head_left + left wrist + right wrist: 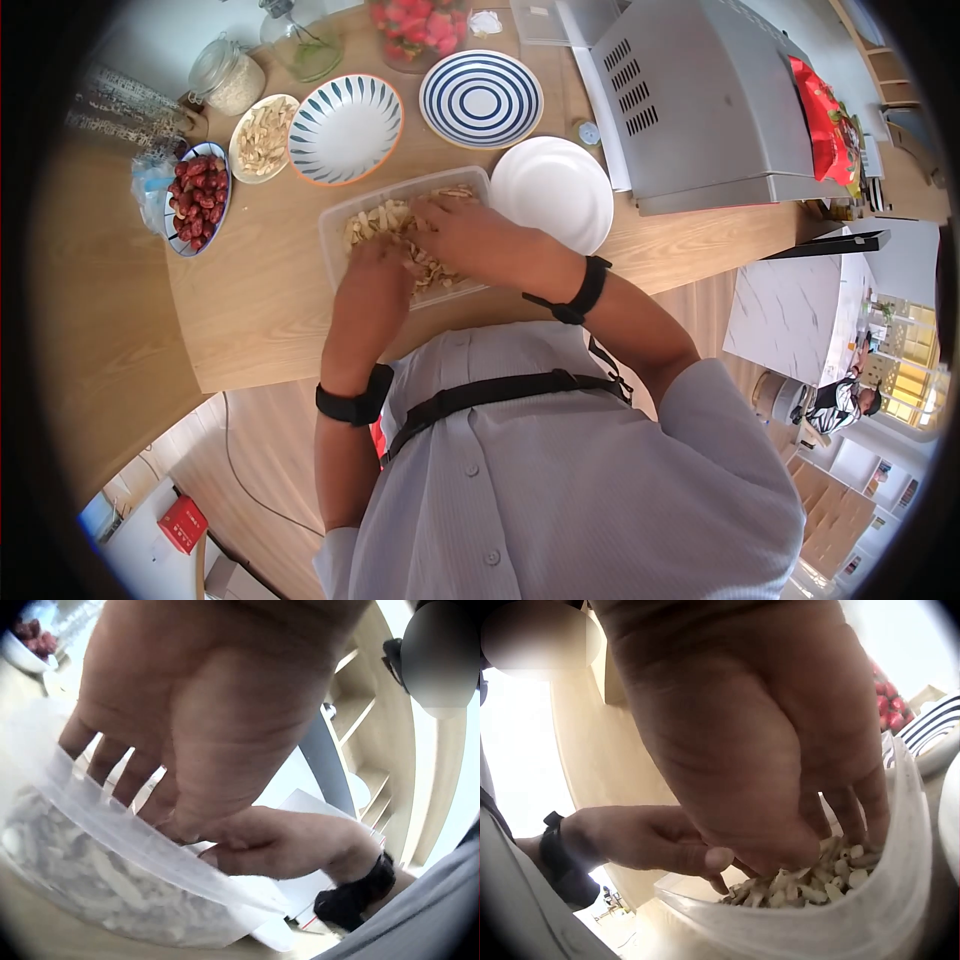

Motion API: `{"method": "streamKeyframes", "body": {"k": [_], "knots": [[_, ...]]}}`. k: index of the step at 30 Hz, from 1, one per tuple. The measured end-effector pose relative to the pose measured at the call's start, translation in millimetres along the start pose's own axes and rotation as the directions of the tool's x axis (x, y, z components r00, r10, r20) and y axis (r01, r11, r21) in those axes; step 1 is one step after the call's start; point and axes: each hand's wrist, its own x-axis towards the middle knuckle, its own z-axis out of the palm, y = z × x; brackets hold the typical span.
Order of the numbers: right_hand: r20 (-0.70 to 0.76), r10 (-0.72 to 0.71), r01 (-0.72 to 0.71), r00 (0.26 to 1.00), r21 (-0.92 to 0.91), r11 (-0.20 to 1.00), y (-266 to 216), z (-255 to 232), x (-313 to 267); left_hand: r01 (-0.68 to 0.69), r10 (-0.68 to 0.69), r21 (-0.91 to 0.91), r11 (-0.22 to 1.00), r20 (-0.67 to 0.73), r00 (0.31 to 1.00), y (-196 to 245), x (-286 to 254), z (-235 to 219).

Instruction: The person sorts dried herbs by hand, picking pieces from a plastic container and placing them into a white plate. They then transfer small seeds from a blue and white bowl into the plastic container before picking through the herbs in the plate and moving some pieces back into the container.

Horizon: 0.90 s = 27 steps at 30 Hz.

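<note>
A clear plastic container [330,250] full of pale dried pieces [810,889] stands near the table's front edge. Both hands are inside it. The left hand [372,300] is over the left part, its fingers reaching down over the rim in the left wrist view, spread with gaps between them. The right hand [480,240] lies over the right part, fingertips down among the pieces in the right wrist view. The two hands are close together. What the fingertips hold, if anything, is hidden.
Behind the container stand a striped blue plate [481,99], a white plate [552,195] and a leaf-patterned bowl [346,130]. A dish of pale slices [264,139] and a bowl of red dates [198,200] are at left. A grey appliance [700,110] stands right; a person [840,403] is farther off.
</note>
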Motion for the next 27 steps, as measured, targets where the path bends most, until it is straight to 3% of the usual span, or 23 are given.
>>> {"method": "streamKeyframes", "body": {"k": [3, 5, 8, 11, 12, 15, 18, 20, 21, 23, 24, 27], "knots": [[0.384, 0.08, -0.15, 0.92, 0.156, 0.976, -3, -24, -4, 0.091, -0.065, -0.101, 0.991, 0.236, 0.97, 16, -2, -18], [0.344, 0.059, -0.119, 0.937, 0.156, 0.981, 0, -44, -8, 0.185, -0.134, -0.121, 0.975, 0.343, 0.93, 23, 1, -26], [0.347, 0.123, -0.187, 0.93, 0.155, 0.97, 0, -69, -6, 0.227, -0.188, -0.214, 0.95, 0.189, 0.964, 11, 0, -26], [0.341, 0.21, -0.246, 0.916, 0.066, 0.967, -4, -57, -3, 0.112, -0.118, -0.156, 0.981, -0.032, 0.992, -9, 5, -11], [0.332, 0.237, -0.259, 0.913, 0.022, 0.966, -6, -46, -1, 0.101, -0.103, -0.126, 0.987, -0.01, 0.995, -13, 7, -2], [0.081, 0.092, -0.091, 0.992, -0.021, 0.996, -2, -4, 4, 0.07, -0.064, -0.068, 0.995, 0.087, 0.994, -16, 7, 12], [0.232, 0.027, -0.041, 0.972, 0.056, 0.998, 2, 3, -1, 0.099, -0.073, -0.141, 0.985, 0.177, 0.982, -6, 5, 7], [0.136, 0.0, -0.01, 0.991, 0.072, 0.997, -3, -17, 1, 0.191, -0.146, -0.276, 0.942, 0.175, 0.974, 4, 3, -7], [0.085, -0.009, 0.003, 0.996, 0.075, 0.997, -4, -31, 1, 0.151, -0.13, -0.244, 0.958, 0.1, 0.986, 4, 2, -10], [0.005, 0.049, -0.049, 0.999, 0.177, 0.983, -6, -51, -3, 0.074, -0.083, -0.166, 0.983, -0.049, 0.995, -1, -1, -17], [-0.037, 0.078, -0.067, 0.996, 0.227, 0.972, -6, -56, -4, 0.117, -0.131, -0.228, 0.967, -0.043, 0.99, -4, -2, -20], [0.169, 0.225, -0.273, 0.96, 0.367, 0.889, -8, -56, -12, 0.269, -0.287, -0.412, 0.87, 0.019, 0.958, -8, -5, -26]]}}
